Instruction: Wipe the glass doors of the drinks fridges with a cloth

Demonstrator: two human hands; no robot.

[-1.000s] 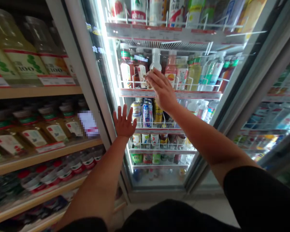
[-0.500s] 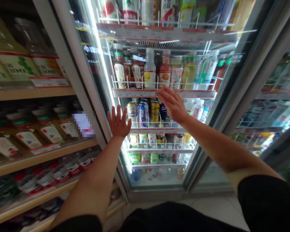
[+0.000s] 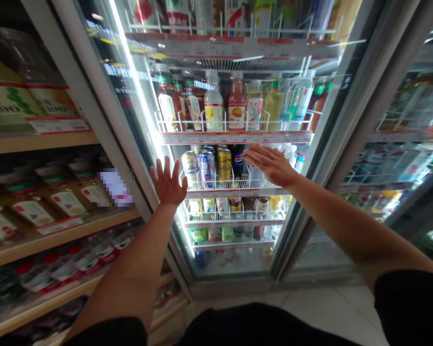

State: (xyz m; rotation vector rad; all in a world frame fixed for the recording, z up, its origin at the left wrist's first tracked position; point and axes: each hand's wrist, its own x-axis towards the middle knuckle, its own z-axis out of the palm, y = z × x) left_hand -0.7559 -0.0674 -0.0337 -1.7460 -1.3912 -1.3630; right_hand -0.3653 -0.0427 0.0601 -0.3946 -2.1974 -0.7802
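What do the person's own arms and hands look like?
The left hand and right hand look bare. Short, plain black sleeves cover the upper arms, leaving the forearms uncovered. I can't see any markings on the cloth.

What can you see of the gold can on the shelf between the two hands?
The gold can looks metallic: a cylinder with dark markings on its side, too blurred to read. It stands upright on the shelf just below the bottle row. In view, a blue can is to its left and a dark drink to its right; whether they touch it, I can't tell. The right hand is farther right, the left hand farther left; neither touches it.
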